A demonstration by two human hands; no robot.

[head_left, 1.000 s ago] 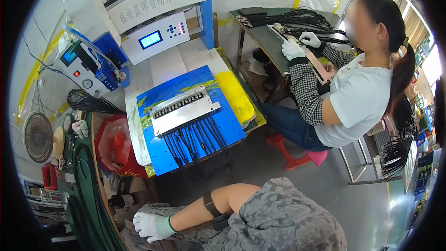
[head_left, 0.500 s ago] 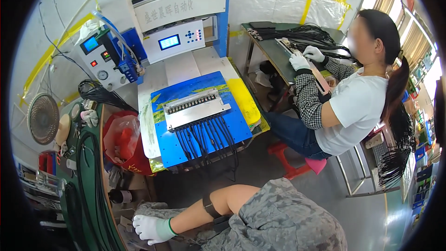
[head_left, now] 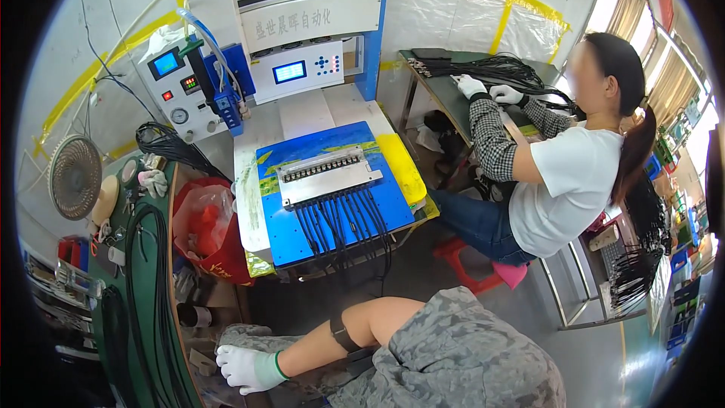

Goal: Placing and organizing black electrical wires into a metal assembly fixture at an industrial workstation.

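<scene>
My right hand [head_left: 249, 369], in a white knit glove with a green cuff, reaches in from the lower right with the palm down. Its fingers are loosely bent and apart, with nothing visible in them. It lies by grey camouflage cloth [head_left: 245, 334]. My left hand is out of sight. Ahead, well apart from my hand, a silver metal fixture [head_left: 332, 185] sits on a blue plate [head_left: 291, 242]. Small connectors fill a row along it, and several black cables [head_left: 343, 215] hang from its near side.
A white bench-top machine [head_left: 313, 68] with a lit screen stands behind the plate. On the left are a green bench [head_left: 143, 279] with black cables, a fan [head_left: 74, 176] and a red bag [head_left: 215, 249]. A gloved co-worker [head_left: 578, 174] sits right, at another cable-covered table [head_left: 445, 91].
My view has shifted slightly, so the machine and fixture appear a little lower and farther right. My right hand stays put. The co-worker's hands have moved along their table.
</scene>
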